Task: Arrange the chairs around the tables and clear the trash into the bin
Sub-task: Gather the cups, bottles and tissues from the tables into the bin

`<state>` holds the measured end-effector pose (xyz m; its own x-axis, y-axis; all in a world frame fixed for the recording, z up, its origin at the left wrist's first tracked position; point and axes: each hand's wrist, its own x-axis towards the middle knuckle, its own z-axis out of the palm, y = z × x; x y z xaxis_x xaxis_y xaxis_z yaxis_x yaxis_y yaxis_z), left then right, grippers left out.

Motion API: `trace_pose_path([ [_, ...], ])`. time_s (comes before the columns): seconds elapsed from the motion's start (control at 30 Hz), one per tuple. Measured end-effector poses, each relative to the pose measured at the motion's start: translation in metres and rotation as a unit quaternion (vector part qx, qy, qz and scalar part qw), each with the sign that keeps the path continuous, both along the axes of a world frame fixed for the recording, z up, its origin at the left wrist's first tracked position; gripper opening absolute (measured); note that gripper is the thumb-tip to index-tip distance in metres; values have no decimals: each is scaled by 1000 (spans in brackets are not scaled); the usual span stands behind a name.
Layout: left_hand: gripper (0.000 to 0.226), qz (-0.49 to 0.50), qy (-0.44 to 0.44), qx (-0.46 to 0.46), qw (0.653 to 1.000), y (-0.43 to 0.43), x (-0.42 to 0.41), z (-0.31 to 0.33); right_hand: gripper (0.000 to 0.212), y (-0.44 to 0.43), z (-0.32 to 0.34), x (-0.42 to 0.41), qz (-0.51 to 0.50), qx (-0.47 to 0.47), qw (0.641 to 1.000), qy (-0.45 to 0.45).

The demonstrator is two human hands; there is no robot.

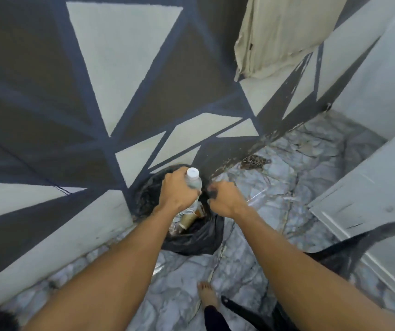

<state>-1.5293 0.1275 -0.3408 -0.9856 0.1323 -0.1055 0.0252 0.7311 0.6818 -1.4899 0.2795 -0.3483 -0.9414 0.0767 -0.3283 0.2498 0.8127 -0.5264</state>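
- Left hand point(179, 189) closed around a clear plastic bottle point(193, 185), white cap up, held directly over the mouth of the bin point(192, 237).
- Right hand point(225, 199) clenched on the rim of the black liner point(212, 195), apparently holding the opening wide.
- Inside: paper cup point(188, 219) and other trash already near the top.
- Risk: bottle bouncing off the heaped contents and rolling onto the marble floor point(263, 187), if released too high.
- Risk: liner slipping from the rim under a hard pull, opening collapsing.
- Risk: bin tipping against the painted wall point(120, 68) if pressed sideways.
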Motion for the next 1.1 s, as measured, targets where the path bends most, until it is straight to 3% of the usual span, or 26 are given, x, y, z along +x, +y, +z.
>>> trace_pose_path([
  [0.27,40,26,-175,-84,981,-7,-42,-68,43,16,-42,-60,-11,-8,999,-46],
  [0.43,50,37,-215,-125,968,-24,-47,-74,42,21,-44,-64,-20,4,998,-58],
  [0.67,65,-20,-179,-86,980,-12,-41,-38,36,11,-8,-34,-25,16,999,-18],
  [0.87,60,-113,-92,-70,987,25,2,11,37,24,35,37,-75,25,997,21],
  [1.1,56,-296,-14,-51,954,120,91,58,42,80,83,151,-203,65,972,96],
])
